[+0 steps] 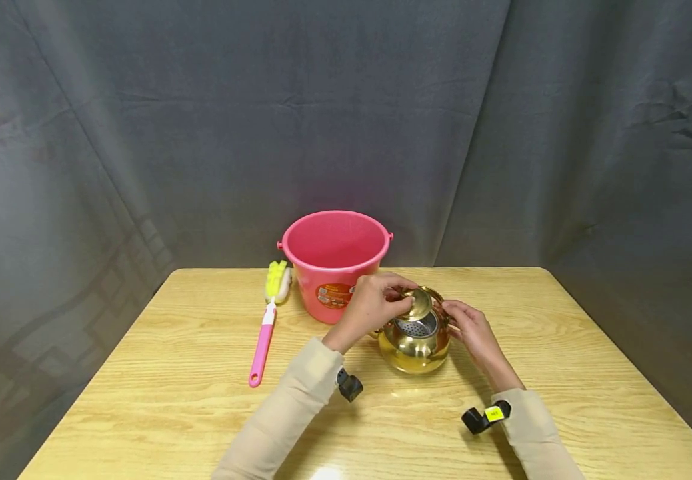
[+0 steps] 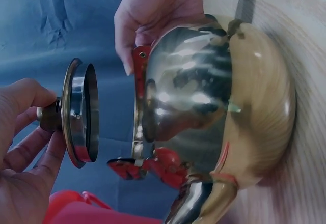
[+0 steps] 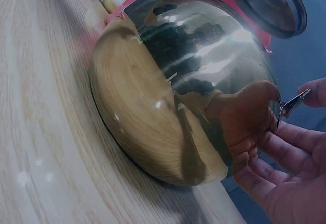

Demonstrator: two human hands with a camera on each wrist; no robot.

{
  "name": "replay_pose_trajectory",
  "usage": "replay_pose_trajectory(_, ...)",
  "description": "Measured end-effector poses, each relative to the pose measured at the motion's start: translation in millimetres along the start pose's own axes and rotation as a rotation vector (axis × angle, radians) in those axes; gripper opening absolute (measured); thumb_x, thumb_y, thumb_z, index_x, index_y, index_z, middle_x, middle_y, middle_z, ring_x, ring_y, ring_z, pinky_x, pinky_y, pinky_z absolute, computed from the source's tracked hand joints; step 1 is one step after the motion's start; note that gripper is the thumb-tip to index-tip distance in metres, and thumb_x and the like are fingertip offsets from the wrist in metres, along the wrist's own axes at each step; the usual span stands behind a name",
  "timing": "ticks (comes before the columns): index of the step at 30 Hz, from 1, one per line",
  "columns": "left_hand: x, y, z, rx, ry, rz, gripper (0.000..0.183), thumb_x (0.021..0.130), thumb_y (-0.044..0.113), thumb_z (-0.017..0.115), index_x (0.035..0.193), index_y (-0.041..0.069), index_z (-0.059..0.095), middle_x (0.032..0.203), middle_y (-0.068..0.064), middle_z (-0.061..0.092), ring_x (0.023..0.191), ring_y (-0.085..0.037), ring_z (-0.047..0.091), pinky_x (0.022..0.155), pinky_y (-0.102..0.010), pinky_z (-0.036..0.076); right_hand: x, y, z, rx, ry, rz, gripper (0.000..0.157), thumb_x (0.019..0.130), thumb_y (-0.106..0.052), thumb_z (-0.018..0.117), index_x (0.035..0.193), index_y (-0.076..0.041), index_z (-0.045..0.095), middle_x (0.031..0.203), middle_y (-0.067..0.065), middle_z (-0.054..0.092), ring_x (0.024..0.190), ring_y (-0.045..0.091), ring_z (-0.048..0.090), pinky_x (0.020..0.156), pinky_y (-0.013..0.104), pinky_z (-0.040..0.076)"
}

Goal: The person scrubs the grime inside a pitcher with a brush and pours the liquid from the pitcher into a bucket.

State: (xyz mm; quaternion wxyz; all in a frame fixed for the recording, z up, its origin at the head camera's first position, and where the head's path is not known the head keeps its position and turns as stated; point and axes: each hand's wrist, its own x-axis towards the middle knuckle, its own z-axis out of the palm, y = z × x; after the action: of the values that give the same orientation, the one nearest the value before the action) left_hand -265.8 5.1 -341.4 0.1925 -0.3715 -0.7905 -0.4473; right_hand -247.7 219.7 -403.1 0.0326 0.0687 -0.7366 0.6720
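A shiny gold teapot [image 1: 415,353] stands upright on the table, its mouth uncovered and a perforated metal strainer [image 1: 419,327] showing inside. My left hand [image 1: 376,301] pinches the knob of the round lid [image 2: 80,113], which is held apart from the teapot's mouth. On the other side, my right hand [image 1: 473,331] has thumb and fingers about the end of the teapot's handle [image 3: 294,103], some fingertips against the gold body. The spout [image 2: 192,203] points left, towards the bucket side, partly behind my left wrist in the head view.
A pink bucket [image 1: 335,267] with an orange label stands just behind and left of the teapot. Left of the bucket lies a brush [image 1: 262,347] with a pink handle and a yellow and white head. Grey cloth [image 1: 298,120] hangs behind the wooden table [image 1: 172,387].
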Motion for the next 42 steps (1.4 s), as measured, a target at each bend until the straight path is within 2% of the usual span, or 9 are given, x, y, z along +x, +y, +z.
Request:
replay_pose_trajectory(5, -3.1, -0.1, -10.2, -0.030, 0.024, 0.007, 0.019, 0.075, 0.008, 0.068, 0.093, 0.008, 0.069, 0.092, 0.002, 0.065, 0.074, 0.000, 0.059, 0.064, -0.013, 0.047, 1.0, 2.5, 0.4, -0.011, -0.015, -0.018, 0.048, 0.093, -0.033, 0.044, 0.114, 0.010, 0.047, 0.114, 0.012, 0.056, 0.096, 0.013, 0.054, 0.082, 0.033, 0.043)
replay_pose_trajectory(14, -12.4, -3.3, -30.8, -0.056, 0.073, -0.019, 0.020, 0.073, 0.005, 0.068, 0.092, 0.007, 0.069, 0.090, 0.000, 0.064, 0.074, -0.004, 0.060, 0.063, -0.017, 0.048, 24.6, 54.4, -17.9, 0.019, -0.017, -0.044, 0.040, 0.090, -0.040, 0.047, 0.111, -0.007, 0.056, 0.114, 0.002, 0.058, 0.100, 0.014, 0.054, 0.081, 0.026, 0.044)
replay_pose_trajectory(20, -20.5, -5.1, -42.4, -0.040, 0.104, -0.020, 0.019, 0.071, 0.003, 0.069, 0.090, 0.007, 0.069, 0.090, 0.001, 0.065, 0.075, -0.006, 0.061, 0.065, -0.020, 0.049, 19.4, 44.0, -14.7, 0.031, -0.035, -0.078, 0.047, 0.088, -0.041, 0.050, 0.111, -0.001, 0.055, 0.114, 0.007, 0.058, 0.099, 0.018, 0.054, 0.084, 0.035, 0.043)
replay_pose_trajectory(24, -26.2, -5.8, -51.4, -0.038, 0.108, -0.023, 0.018, 0.071, 0.003, 0.069, 0.090, 0.006, 0.069, 0.090, 0.001, 0.065, 0.075, -0.006, 0.061, 0.066, -0.020, 0.049, 29.4, 62.9, -18.6, 0.025, -0.007, -0.055, 0.042, 0.090, -0.039, 0.048, 0.112, -0.003, 0.054, 0.115, 0.006, 0.057, 0.101, 0.018, 0.053, 0.083, 0.030, 0.044)
replay_pose_trajectory(31, -40.8, -12.5, -66.2, -0.045, 0.101, -0.059, 0.018, 0.073, 0.005, 0.070, 0.091, 0.006, 0.069, 0.089, 0.000, 0.064, 0.073, -0.009, 0.061, 0.065, -0.026, 0.051, 27.5, 59.2, -15.6, 0.022, 0.018, -0.012, 0.047, 0.088, -0.043, 0.048, 0.112, -0.002, 0.052, 0.117, 0.007, 0.056, 0.103, 0.018, 0.052, 0.084, 0.028, 0.043)
replay_pose_trajectory(32, -42.9, -13.1, -68.2, -0.035, 0.100, -0.061, 0.018, 0.073, 0.007, 0.070, 0.091, 0.008, 0.069, 0.090, 0.002, 0.064, 0.074, -0.006, 0.061, 0.065, -0.024, 0.050, 31.2, 67.2, -18.4, 0.024, 0.017, -0.010, 0.045, 0.088, -0.043, 0.048, 0.111, -0.005, 0.053, 0.116, 0.004, 0.056, 0.103, 0.017, 0.052, 0.082, 0.025, 0.044)
replay_pose_trajectory(36, -50.4, -14.3, -75.3, 0.006, 0.098, -0.061, 0.018, 0.074, 0.009, 0.070, 0.092, 0.008, 0.069, 0.089, 0.005, 0.063, 0.073, -0.004, 0.060, 0.064, -0.024, 0.050, 22.0, 52.4, -16.3, 0.077, -0.034, -0.069, 0.035, 0.091, -0.034, 0.047, 0.109, -0.004, 0.056, 0.114, 0.006, 0.057, 0.101, 0.018, 0.053, 0.084, 0.032, 0.043)
replay_pose_trajectory(39, -54.6, -14.6, -80.9, 0.025, 0.102, -0.049, 0.018, 0.073, 0.008, 0.070, 0.091, 0.006, 0.069, 0.089, 0.004, 0.064, 0.072, -0.005, 0.061, 0.065, -0.024, 0.050, 15.9, 40.7, -13.9, 0.083, -0.055, -0.097, 0.036, 0.091, -0.032, 0.048, 0.110, -0.003, 0.057, 0.113, 0.006, 0.058, 0.100, 0.018, 0.054, 0.084, 0.035, 0.043)
replay_pose_trajectory(42, -59.0, -16.7, -85.2, 0.042, 0.112, -0.043, 0.018, 0.073, 0.007, 0.070, 0.091, 0.006, 0.069, 0.089, 0.002, 0.064, 0.072, -0.007, 0.061, 0.075, -0.024, 0.048, 18.5, 43.7, -15.6, 0.048, -0.037, -0.067, 0.038, 0.090, -0.037, 0.049, 0.111, -0.006, 0.056, 0.113, 0.003, 0.058, 0.101, 0.016, 0.053, 0.083, 0.034, 0.043)
